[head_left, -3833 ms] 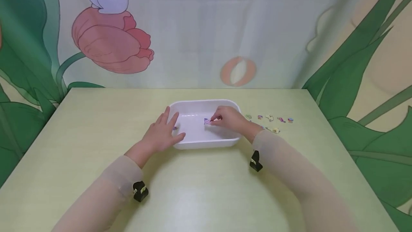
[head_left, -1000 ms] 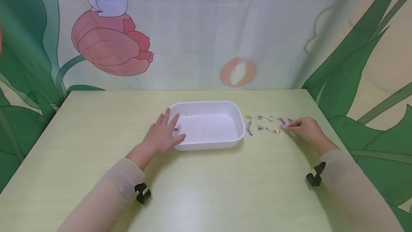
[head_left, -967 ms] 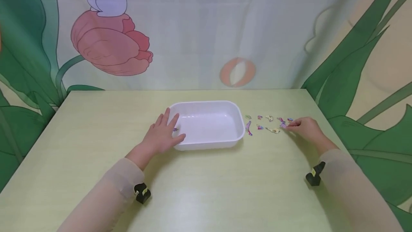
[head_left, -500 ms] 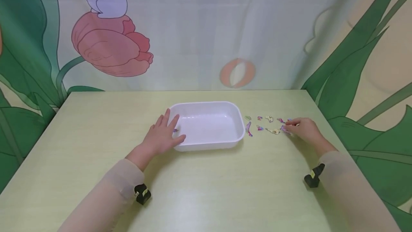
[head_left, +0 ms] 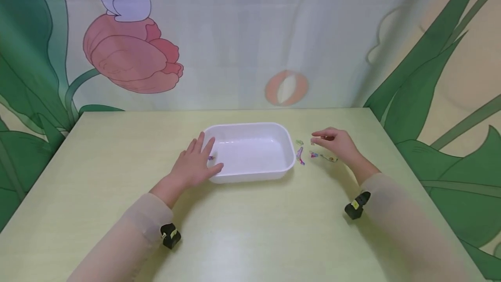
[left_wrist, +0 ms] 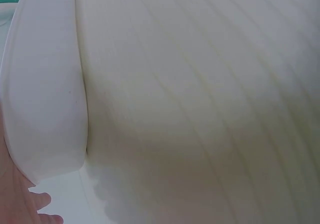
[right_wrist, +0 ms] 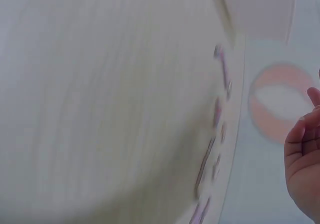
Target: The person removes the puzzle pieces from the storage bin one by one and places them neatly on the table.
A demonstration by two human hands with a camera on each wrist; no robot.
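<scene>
My left hand (head_left: 192, 164) lies with spread fingers over the left rim of a white tray (head_left: 250, 175). A small purple piece (head_left: 211, 158) shows between its fingers. The right hand (head_left: 338, 142) hovers above small flat colourful pieces lying right of the tray, thumb and forefinger slightly apart; I see nothing held. Below and left of it are a long purple piece (head_left: 300, 156), a pale green one (head_left: 299, 142), a pink-purple one (head_left: 313, 154) and a thin yellowish one (head_left: 328, 158). The hand hides others, though the right wrist view shows a purple piece (right_wrist: 201, 211) nearer the camera.
A pale wooden table (head_left: 250, 225) carries everything. Behind its far edge hangs a printed curtain (head_left: 219, 55) with a flower and a ball. Each sleeve bears a small black wrist camera (head_left: 170, 235).
The right hand reached from inside the tray to the far-right pieces, pinching a purple one there, and has now lifted away leftward without it. The left hand stays on the tray rim.
</scene>
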